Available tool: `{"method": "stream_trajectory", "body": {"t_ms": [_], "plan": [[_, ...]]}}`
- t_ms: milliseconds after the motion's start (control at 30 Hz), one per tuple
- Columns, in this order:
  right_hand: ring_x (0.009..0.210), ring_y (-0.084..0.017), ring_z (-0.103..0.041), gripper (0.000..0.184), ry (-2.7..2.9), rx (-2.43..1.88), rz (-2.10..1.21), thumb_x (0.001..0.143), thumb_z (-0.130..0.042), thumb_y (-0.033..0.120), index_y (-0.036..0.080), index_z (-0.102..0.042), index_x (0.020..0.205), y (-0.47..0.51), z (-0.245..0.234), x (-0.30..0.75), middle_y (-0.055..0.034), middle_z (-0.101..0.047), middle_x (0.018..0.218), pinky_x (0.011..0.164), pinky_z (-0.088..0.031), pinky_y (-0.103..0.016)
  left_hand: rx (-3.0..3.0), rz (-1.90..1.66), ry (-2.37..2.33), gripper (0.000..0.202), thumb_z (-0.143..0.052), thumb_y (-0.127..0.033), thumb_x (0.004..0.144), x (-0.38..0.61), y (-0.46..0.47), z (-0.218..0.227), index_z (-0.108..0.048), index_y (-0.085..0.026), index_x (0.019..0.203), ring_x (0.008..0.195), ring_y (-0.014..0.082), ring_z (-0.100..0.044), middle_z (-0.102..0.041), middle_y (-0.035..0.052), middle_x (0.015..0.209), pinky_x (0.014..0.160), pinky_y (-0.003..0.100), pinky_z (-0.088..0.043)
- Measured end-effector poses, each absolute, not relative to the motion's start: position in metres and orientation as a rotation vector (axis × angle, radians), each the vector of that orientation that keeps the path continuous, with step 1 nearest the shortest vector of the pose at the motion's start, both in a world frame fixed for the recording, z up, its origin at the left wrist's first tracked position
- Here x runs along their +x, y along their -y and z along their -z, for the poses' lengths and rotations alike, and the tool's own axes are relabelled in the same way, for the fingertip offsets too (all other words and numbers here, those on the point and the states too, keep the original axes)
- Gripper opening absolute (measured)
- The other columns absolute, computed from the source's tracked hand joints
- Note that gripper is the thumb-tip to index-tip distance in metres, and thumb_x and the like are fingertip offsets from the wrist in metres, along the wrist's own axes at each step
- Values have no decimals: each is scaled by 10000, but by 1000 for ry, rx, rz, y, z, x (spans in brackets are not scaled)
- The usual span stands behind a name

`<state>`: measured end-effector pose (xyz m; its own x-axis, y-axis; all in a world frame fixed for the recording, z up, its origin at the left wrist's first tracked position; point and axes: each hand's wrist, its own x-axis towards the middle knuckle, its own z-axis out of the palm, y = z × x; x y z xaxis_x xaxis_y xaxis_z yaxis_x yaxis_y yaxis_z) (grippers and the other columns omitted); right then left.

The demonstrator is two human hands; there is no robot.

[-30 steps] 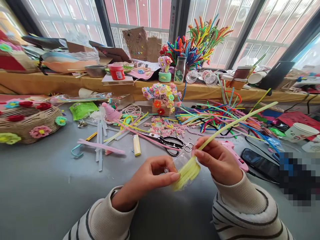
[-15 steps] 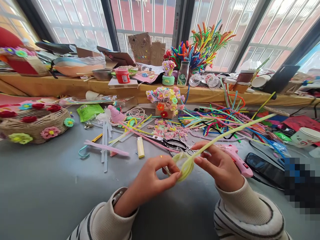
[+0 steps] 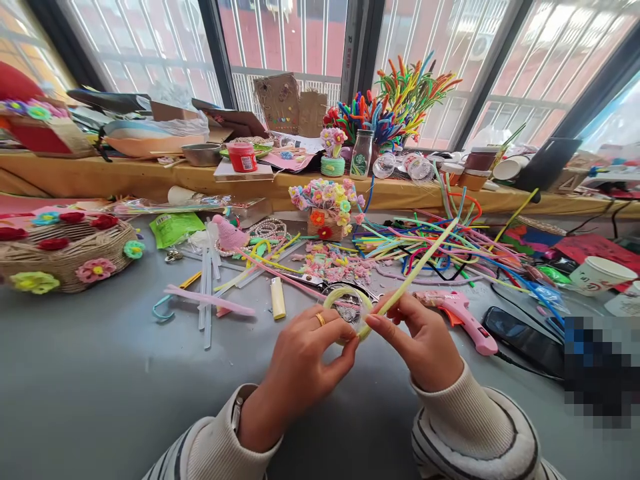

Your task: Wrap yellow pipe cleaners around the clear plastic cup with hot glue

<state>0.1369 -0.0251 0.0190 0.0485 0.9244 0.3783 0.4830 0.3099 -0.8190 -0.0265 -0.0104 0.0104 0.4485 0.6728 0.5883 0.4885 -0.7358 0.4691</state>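
Observation:
My left hand (image 3: 300,363) holds a small clear round container (image 3: 347,303) wrapped with pale yellow pipe cleaner, its open mouth turned toward me. My right hand (image 3: 417,340) pinches the same yellow pipe cleaner (image 3: 415,272) right beside the container's rim; its free end runs up and to the right over the table. Both hands are above the grey table (image 3: 90,380), near its front middle. A gold ring shows on a left finger.
Scissors (image 3: 320,283), a yellow lighter (image 3: 277,298) and glue sticks (image 3: 206,293) lie just beyond the hands. A pink glue gun (image 3: 463,320) and a black phone (image 3: 523,333) sit at right. A woven basket (image 3: 63,253) stands left; a heap of pipe cleaners (image 3: 440,240) lies behind.
The container has turned from edge-on to mouth-facing and moved up and left. The pipe cleaner's free end has swung left and points more steeply upward. The camera view shifted slightly.

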Motion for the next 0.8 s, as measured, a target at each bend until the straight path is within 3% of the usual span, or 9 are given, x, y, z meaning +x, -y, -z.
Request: {"method": "stream_trajectory", "body": {"t_ms": [267, 467, 633, 800], "plan": [[581, -126, -518, 255, 1396, -1346, -757, 664, -612, 425, 174, -648, 654, 16, -12, 150, -34, -632, 686, 553, -422, -251, 2565, -820, -1180, 104, -524, -266, 778, -42, -1, -16, -599, -213, 730, 709, 147, -585, -645, -9, 724, 630, 245, -441], [511, -91, -426, 253, 1184, -1274, -859, 611, -640, 426, 173, -632, 615, 16, -17, 151, 19, -535, 535, 484, -359, -215, 2816, -413, -1343, 110, -575, -272, 740, -51, -7, -20, -635, -201, 799, 762, 200, -598, -655, 33, 764, 636, 296, -474], [512, -90, -416, 267, 1221, -1219, -938, 624, -628, 434, 169, -611, 594, 20, -22, 146, 19, -520, 533, 505, -361, -225, 2774, -697, -1317, 234, -547, -324, 758, -51, -2, -23, -624, -189, 933, 874, 220, -570, -646, 69, 895, 752, 353, -471], [558, -105, -451, 259, 1346, -1177, -1027, 643, -629, 428, 170, -611, 633, 20, -21, 145, 3, -556, 582, 534, -375, -234, 2506, -996, -1136, 291, -530, -375, 771, -36, 10, -33, -584, -237, 1021, 909, 169, -567, -646, 29, 958, 795, 296, -454]]}}
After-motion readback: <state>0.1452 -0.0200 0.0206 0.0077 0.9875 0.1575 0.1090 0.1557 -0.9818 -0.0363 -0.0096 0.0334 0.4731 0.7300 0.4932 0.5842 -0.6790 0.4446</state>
